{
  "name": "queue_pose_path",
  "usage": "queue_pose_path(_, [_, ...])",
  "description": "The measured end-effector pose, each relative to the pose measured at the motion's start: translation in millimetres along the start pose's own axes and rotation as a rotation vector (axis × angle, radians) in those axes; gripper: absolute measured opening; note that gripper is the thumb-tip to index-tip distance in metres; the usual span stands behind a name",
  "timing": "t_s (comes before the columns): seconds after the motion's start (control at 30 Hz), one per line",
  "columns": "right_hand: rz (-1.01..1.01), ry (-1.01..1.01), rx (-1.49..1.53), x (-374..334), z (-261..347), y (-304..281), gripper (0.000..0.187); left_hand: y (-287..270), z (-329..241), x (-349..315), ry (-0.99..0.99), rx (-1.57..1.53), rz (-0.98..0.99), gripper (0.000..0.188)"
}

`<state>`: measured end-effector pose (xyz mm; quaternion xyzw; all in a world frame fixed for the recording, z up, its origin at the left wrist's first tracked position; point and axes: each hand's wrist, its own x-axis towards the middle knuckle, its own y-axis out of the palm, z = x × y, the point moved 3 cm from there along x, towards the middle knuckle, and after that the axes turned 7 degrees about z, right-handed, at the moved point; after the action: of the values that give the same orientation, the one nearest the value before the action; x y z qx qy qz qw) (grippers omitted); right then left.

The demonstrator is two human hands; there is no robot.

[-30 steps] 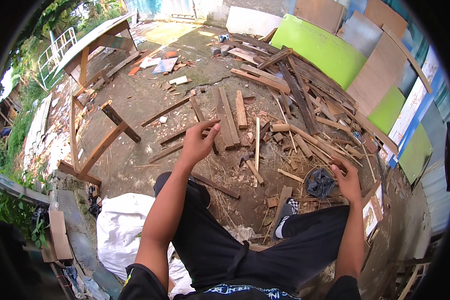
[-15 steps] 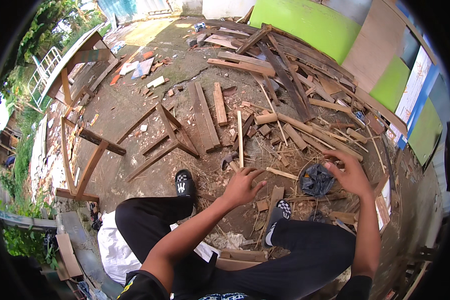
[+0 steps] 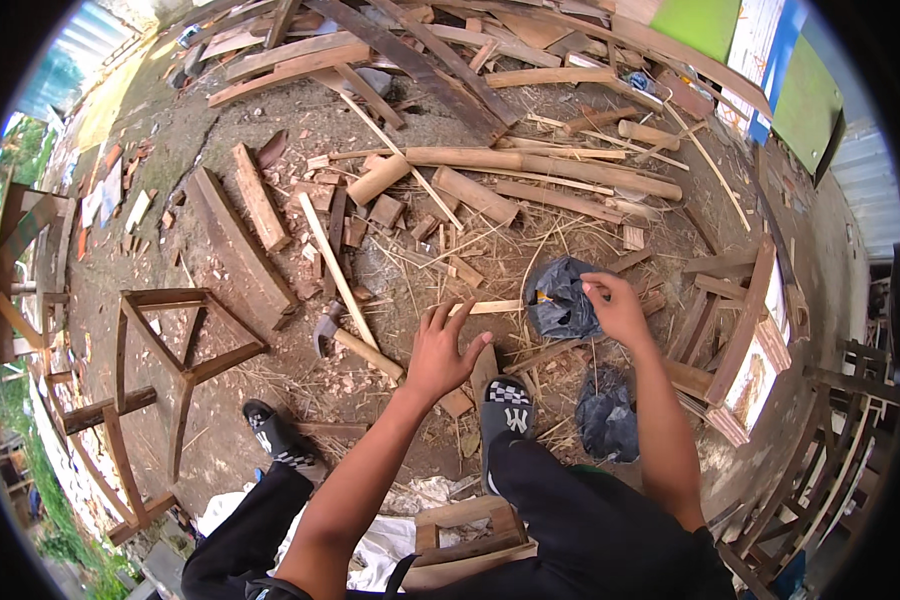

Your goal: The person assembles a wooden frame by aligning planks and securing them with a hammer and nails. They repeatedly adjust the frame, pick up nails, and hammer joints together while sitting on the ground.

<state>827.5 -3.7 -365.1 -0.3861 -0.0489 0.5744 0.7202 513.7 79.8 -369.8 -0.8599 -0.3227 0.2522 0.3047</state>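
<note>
My left hand (image 3: 442, 352) hangs over the littered ground, its fingers spread and nothing in it. Just left of it lies a claw hammer (image 3: 368, 354) with a wooden handle and dark head. A thin pale wood strip (image 3: 336, 270) runs beside the hammer. My right hand (image 3: 620, 312) is at the right edge of an open black plastic bag (image 3: 560, 312), thumb and fingers curled together on its rim. Something small and yellow shows inside the bag; the rest of its contents is hidden. A second black plastic bag (image 3: 608, 425) lies nearer me, beside my right forearm.
Wooden frames (image 3: 185, 375) stand at the left. Long planks (image 3: 410, 65) are heaped at the far side. Round poles (image 3: 570, 170), offcuts and shavings cover the middle ground. A nailed wood piece (image 3: 740, 350) lies at the right. Between my legs sits a small wooden frame (image 3: 470, 548).
My view has swung right and downward. My right hand has come onto the bag's rim, its fingers closing. My left hand stays spread, beside the hammer handle.
</note>
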Motion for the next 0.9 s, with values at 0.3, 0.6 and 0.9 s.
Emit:
queue_pose_path(0.3, [0.031, 0.076, -0.232, 17.5, -55.4, 69.7, 0.031, 79.0, -13.9, 27.7, 0.057, -0.21, 0.175, 0.048])
queue_pose_path(0.6, [0.201, 0.158, 0.146, 16.3, -98.2, 57.8, 0.034, 145.7, -34.1, 94.3, 0.336, 0.324, 0.548, 0.059])
queue_pose_path(0.9, [0.06, 0.232, -0.243, 5.2, -95.4, 69.3, 0.033, 138.1, -8.5, 99.2, 0.041, 0.351, 0.645, 0.048])
